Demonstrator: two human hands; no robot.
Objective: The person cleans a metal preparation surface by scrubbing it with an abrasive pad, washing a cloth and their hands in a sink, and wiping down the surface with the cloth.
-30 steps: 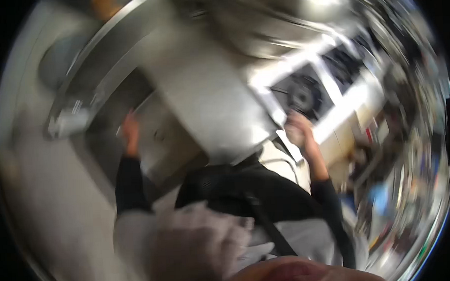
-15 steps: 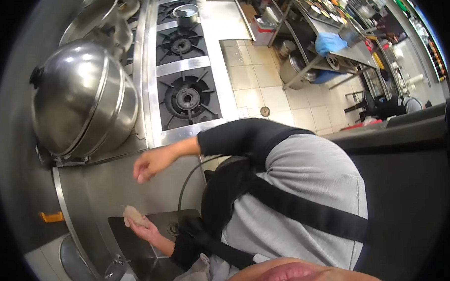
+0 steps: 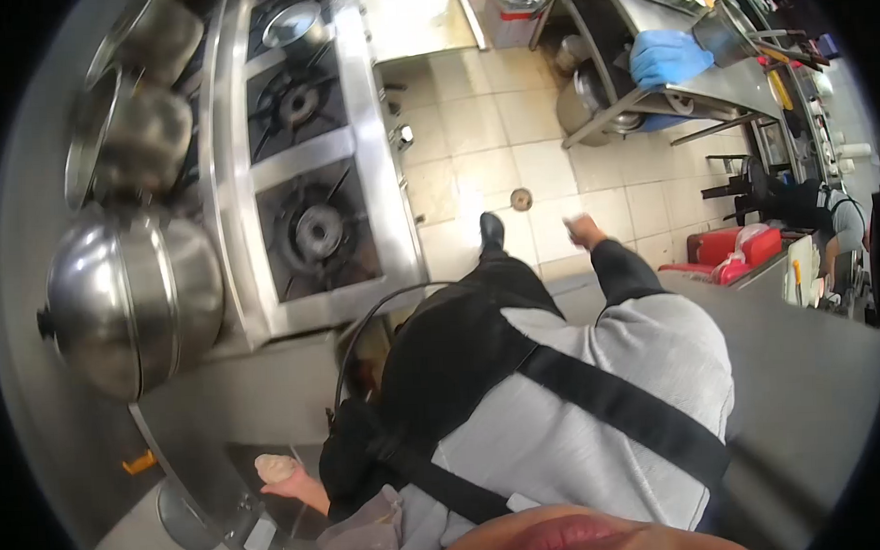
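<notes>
My left hand [image 3: 294,486] is closed around a pale beige lump [image 3: 274,467] at the lower left, over the steel sink [image 3: 300,440]. The lump is soft-looking and roughly rounded; its exact kind does not show. Out to the other side, my right hand [image 3: 586,232] hangs above the tiled floor, away from any surface. Its fingers are smeared by motion, and no held thing can be made out.
A large domed steel pot [image 3: 135,295] stands left of the gas stove [image 3: 317,231]. A small pot [image 3: 294,28] sits on a rear burner. Blue gloves or cloth [image 3: 667,59] lie on a steel table. A red container [image 3: 730,250] and another person [image 3: 845,222] are at right.
My right hand has swung from above the counter out to the right over the floor. The view has turned right. My left hand still holds the pale lump.
</notes>
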